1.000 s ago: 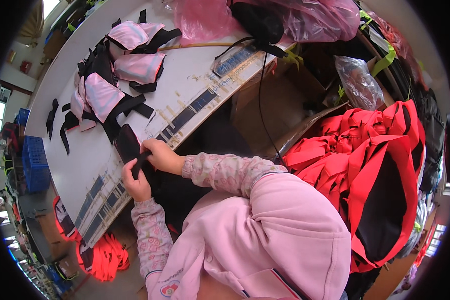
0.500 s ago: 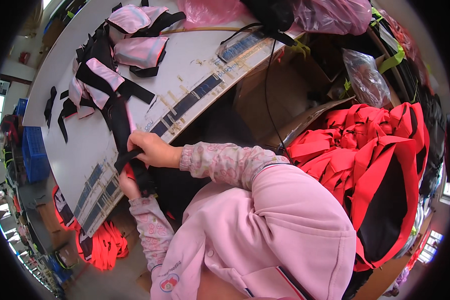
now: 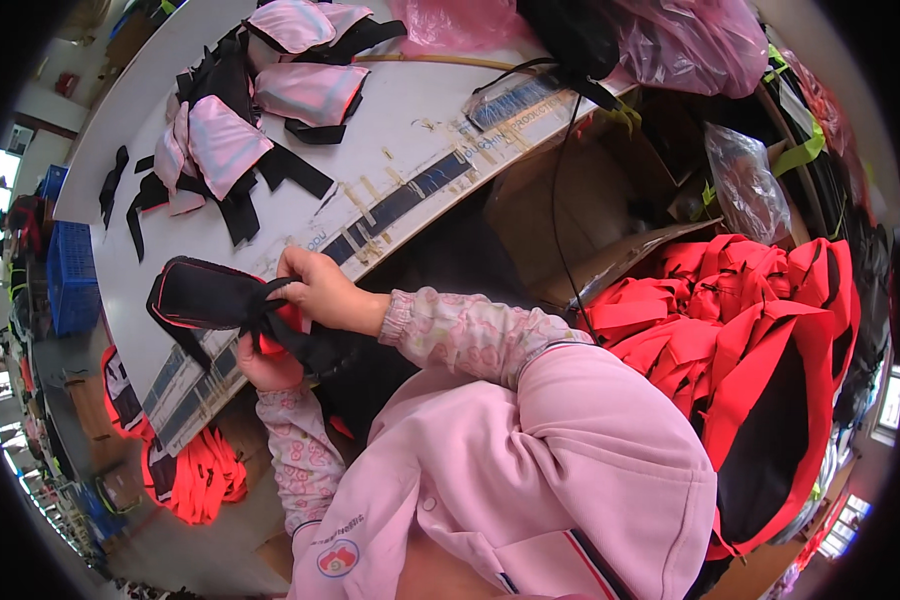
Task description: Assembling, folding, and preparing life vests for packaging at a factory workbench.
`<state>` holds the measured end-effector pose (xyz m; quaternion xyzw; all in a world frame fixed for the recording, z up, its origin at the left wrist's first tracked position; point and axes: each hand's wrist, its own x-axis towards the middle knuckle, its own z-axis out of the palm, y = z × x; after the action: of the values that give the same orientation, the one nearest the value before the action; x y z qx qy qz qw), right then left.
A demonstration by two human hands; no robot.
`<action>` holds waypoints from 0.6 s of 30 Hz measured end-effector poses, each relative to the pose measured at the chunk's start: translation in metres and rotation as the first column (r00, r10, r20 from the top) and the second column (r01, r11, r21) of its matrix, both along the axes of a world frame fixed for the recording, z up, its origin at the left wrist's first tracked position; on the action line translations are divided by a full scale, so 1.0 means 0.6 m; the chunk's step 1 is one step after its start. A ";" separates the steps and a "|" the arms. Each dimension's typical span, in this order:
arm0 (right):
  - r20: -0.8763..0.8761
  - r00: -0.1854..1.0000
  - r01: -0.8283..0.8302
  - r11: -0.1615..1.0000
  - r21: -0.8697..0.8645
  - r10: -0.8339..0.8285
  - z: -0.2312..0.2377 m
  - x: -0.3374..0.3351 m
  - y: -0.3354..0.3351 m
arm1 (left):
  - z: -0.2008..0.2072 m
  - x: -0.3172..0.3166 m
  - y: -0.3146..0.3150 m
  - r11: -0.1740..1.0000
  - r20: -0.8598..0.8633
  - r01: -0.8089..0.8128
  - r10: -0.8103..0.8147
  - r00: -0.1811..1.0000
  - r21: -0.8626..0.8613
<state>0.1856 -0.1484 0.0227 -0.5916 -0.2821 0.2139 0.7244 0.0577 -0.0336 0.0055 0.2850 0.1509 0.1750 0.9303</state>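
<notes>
A black padded fabric piece [image 3: 202,293] with thin red edging and black straps lies over the near edge of the white table. My right hand [image 3: 332,293] is closed, pinching a black strap at the piece's narrow end. Just below it, my left hand [image 3: 267,368] is closed round the bunched black and red fabric at the same end. Some of the fingers of both hands are hidden by the cloth. Farther up the table is a pile of similar pieces with pink faces [image 3: 228,140] and black straps.
The white table [image 3: 120,330] bears worn tape along its near edge. A big heap of red strapping [image 3: 670,330] sits at the right, below a clear plastic bag [image 3: 745,180]. A thin black cord [image 3: 555,215] hangs beside the table. A blue crate [image 3: 73,280] stands at far left.
The black piece has been drawn away from the pile toward me and now shows its broad black face, turned to the left. Both hands keep hold of its narrow end.
</notes>
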 end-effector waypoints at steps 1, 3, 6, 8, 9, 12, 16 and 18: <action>0.003 1.000 -0.005 1.000 0.003 0.005 0.005 -0.005 0.002 | 0.005 -0.003 0.005 1.000 -0.002 0.009 -0.009 1.000 0.006; -0.477 0.851 -0.104 0.961 0.255 0.219 0.028 -0.022 0.009 | -0.019 -0.018 0.045 1.000 -0.002 0.009 -0.009 1.000 0.018; -0.610 0.659 -0.174 0.878 0.447 0.441 0.053 -0.019 0.002 | -0.035 -0.015 0.080 0.856 0.027 0.189 -0.229 0.973 0.481; -0.600 0.497 -0.195 0.755 0.626 0.626 0.074 -0.021 0.005 | -0.032 -0.028 0.076 0.911 0.037 0.084 -0.108 0.993 0.403; -0.599 0.502 -0.196 0.757 0.623 0.623 0.087 -0.015 -0.003 | -0.043 -0.028 0.076 0.953 0.033 0.000 -0.011 0.999 0.305; -0.546 0.543 -0.219 0.735 0.642 0.638 0.102 0.009 -0.014 | -0.017 -0.022 0.058 0.973 0.023 0.080 -0.087 0.996 0.217; -0.134 0.903 -0.315 0.842 0.437 0.408 0.082 0.016 0.004 | 0.028 -0.006 0.003 0.973 -0.306 -0.032 0.103 0.946 0.230; 0.109 0.980 -0.187 0.951 0.246 0.164 0.082 0.014 -0.013 | 0.028 -0.005 0.000 0.982 -0.322 -0.102 0.150 0.935 0.161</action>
<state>0.1941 -0.1565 0.0717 -0.4749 -0.3899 0.2134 0.7595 0.0547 -0.0338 0.0221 0.3653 0.3110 0.1939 0.8557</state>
